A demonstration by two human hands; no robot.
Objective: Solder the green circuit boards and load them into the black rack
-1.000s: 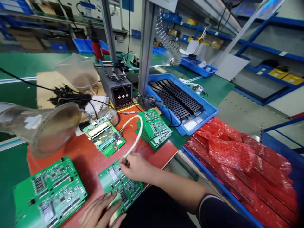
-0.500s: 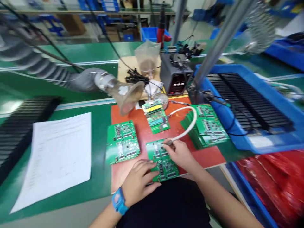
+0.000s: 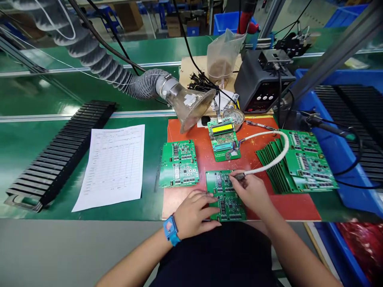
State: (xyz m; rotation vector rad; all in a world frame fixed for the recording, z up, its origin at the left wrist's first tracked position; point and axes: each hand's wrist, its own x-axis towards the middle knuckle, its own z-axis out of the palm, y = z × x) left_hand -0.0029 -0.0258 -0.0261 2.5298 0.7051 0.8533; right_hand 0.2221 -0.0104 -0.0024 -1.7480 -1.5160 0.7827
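Observation:
A green circuit board (image 3: pixel 226 195) lies on the red mat near its front edge. My left hand (image 3: pixel 196 213) rests on its left side, fingers spread. My right hand (image 3: pixel 253 191) pinches the dark connector (image 3: pixel 239 176) of a white cable (image 3: pixel 283 153) at the board's upper part. The cable curves back to a small board with a yellow display (image 3: pixel 222 128). Left of my hands lies a stack of boards (image 3: pixel 179 163); a fanned pile of green boards (image 3: pixel 311 159) is at the right.
A fume hose nozzle (image 3: pixel 194 105) hangs over the mat's back left. Behind stands a dark soldering station (image 3: pixel 263 83). A printed sheet (image 3: pixel 115 167) and black slotted rack (image 3: pixel 64 149) lie left; a blue bin (image 3: pixel 353 195) is at the right.
The view has shifted left, so the scene sits further right in the picture and looks sharper. Both hands keep about the same places on the board, the connector still in my right hand.

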